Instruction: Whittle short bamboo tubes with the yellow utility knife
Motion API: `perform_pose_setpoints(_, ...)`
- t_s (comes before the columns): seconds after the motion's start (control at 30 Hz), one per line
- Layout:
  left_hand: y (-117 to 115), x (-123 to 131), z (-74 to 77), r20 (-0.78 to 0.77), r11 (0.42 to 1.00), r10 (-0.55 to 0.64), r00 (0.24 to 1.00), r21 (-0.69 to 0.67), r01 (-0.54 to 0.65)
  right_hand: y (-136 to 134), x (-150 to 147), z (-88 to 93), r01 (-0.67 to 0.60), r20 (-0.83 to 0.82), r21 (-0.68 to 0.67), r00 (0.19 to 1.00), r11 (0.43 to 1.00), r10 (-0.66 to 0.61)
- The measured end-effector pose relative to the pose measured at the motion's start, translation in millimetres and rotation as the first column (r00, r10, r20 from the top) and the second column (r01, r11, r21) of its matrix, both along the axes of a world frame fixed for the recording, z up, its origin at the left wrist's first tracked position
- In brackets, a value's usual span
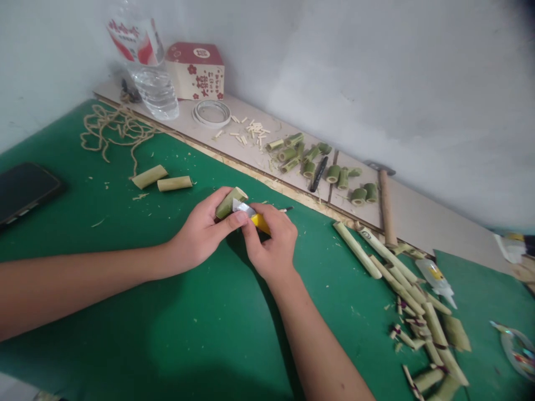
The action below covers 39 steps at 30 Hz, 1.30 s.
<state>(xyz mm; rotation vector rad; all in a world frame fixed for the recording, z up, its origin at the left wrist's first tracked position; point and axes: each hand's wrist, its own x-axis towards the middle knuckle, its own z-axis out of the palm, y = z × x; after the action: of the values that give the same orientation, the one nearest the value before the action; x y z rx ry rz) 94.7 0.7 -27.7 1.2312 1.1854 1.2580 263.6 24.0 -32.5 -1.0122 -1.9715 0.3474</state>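
Note:
My left hand (203,227) is wrapped round a short green bamboo piece (229,203), its pale cut end facing up and to the right. In my right hand (273,239) is a yellow utility knife (261,223), gripped close to its metal head. The blade lies against the side of the bamboo near the cut end, and my left thumb touches the knife by the blade. Both hands are held over the green mat (200,334). To their left lie two split bamboo pieces (174,183), among small shavings.
Along the wall, a ledge (434,223) holds a water bottle (156,89), a box (200,72), cut bamboo rings (333,174), a black marker (319,174) and a hammer (387,209). Bamboo strips (393,253) and a glue bottle (436,278) lie right; twine (112,131) and a phone (27,192) left.

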Motion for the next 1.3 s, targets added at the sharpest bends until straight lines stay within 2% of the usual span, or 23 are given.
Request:
perform_pose_setpoints(0.1, -0.4, -0.8, -1.1, -0.022, 1.0, 0.006, 1.0, -0.011, -0.006, -0.1, -0.5, -0.1, 0.011, 0.004, -0.002, 1.0, 1.0, -0.011)
perform_pose_setpoints(0.33, -3.6, 2.4, 2.4, 0.078, 0.998, -0.006, 0.997, -0.06, 0.01, 0.1, -0.8, -0.7, -0.006, 0.024, -0.018, 1.0, 1.0, 0.006)
perform_pose_setpoints(0.73, -3.5, 2.6, 3.7, 0.105, 0.997, -0.009, 0.994, -0.069, 0.016, -0.1, -0.8, -1.0, -0.001, 0.089, -0.067, 0.996, 0.998, 0.007)
perform_pose_setpoints(1.07, 0.6, 1.9, -0.9, 0.084, 0.999, -0.01, 0.996, -0.036, 0.013, -0.5, 1.0, -0.9, -0.012, 0.066, -0.045, 0.998, 0.999, 0.015)
perform_pose_setpoints(1.3, 2.0, 1.2, 1.6, 0.019, 0.999, 0.022, 1.0, -0.036, -0.021, -0.9, 0.4, -2.1, 0.009, 0.043, -0.029, 0.999, 1.0, -0.008)
